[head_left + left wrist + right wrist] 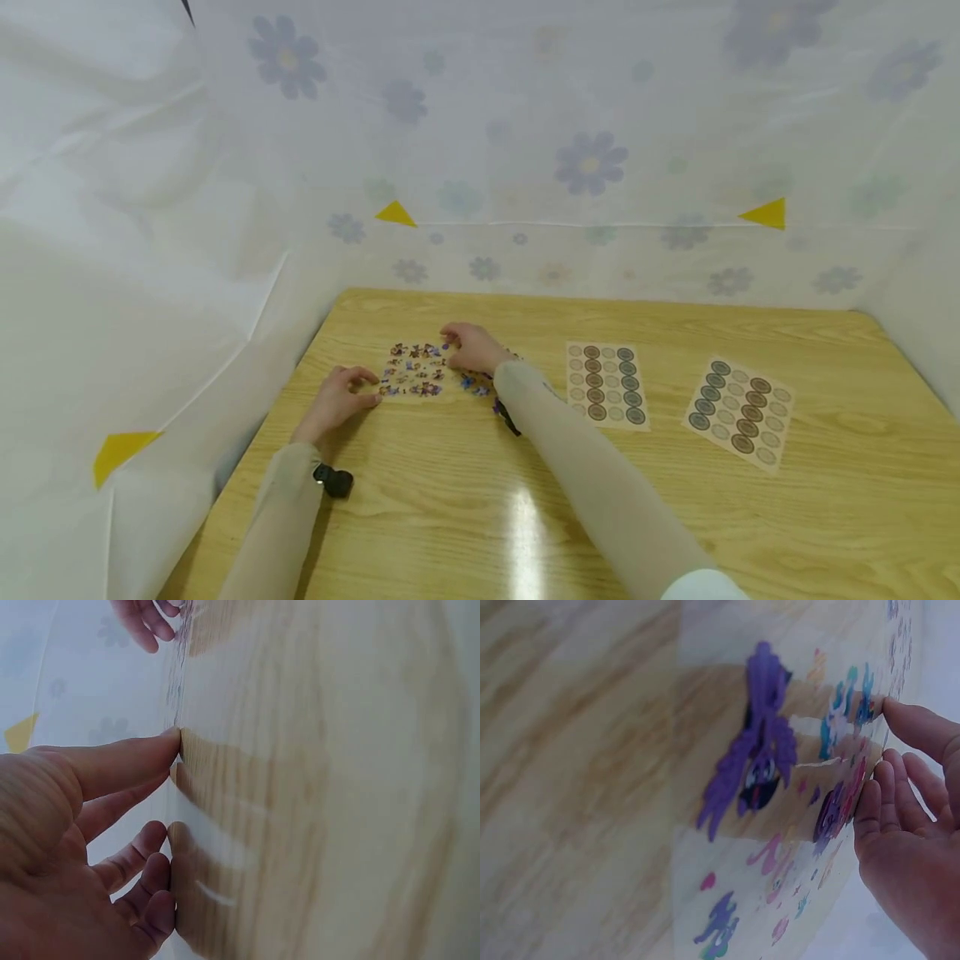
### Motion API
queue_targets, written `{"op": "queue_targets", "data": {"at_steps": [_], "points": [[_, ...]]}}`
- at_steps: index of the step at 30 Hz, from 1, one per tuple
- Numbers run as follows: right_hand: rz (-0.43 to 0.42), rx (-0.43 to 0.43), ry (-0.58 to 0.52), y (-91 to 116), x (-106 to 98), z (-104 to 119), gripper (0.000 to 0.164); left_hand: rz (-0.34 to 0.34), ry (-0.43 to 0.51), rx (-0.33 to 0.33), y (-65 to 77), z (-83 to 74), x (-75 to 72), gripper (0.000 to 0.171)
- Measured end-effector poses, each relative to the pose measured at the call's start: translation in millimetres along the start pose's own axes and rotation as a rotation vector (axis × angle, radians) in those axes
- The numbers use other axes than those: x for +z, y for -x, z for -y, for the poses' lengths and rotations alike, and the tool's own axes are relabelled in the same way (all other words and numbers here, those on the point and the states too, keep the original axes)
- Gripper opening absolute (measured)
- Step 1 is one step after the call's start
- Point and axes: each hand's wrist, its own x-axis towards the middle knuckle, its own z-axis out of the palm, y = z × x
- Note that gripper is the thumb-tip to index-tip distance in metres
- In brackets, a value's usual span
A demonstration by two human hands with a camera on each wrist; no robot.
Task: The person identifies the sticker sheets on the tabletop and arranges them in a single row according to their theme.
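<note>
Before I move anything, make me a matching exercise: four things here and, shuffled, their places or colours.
1. Left hand
2. Right hand
3. Large winged cartoon sticker
4. Rightmost round-sticker sheet

A. Purple
B. Askew on the table
C. By the right edge of the leftmost sticker sheet
D. By that same sheet's left edge

Pairs: 1-D, 2-C, 3-A, 4-B

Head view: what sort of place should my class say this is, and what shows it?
Probably a makeshift indoor booth around a worktable: flower-printed white sheeting hangs close behind a wood-grain table, with yellow patches on the sheeting.
</note>
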Motion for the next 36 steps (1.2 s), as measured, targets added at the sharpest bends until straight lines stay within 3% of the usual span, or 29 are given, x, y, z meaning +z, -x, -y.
{"op": "queue_targets", "data": {"at_steps": [7,15,21,23,31,36], "points": [[-0.004,0.017,-0.046,1.8,1.7,2.0,0.06,-0.011,0.004,-0.005,1.5,-2.0,1.2,0.03],[0.041,-0.051,0.073,2.4,2.0,5.4,0.041,-0.034,0.011,0.012,3.3,-2.9,2.2,0.028],[0.056,-0.044,0.125,2.6,2.3,7.8,0.045,-0.038,0.021,-0.01,3.0,-3.5,3.4,0.043],[0.047,-0.051,0.127,2.7,2.4,8.1,0.038,-0.034,0.022,-0.019,2.6,-3.6,2.9,0.047],[0.031,-0.052,0.05,6.3,3.2,7.3,0.022,-0.035,0.026,0.0,2.8,-2.9,2.6,0.039],[-0.031,-0.069,0.013,11.5,0.6,9.3,0.016,-0.052,0.043,-0.014,3.8,-4.1,4.8,0.034]]}}
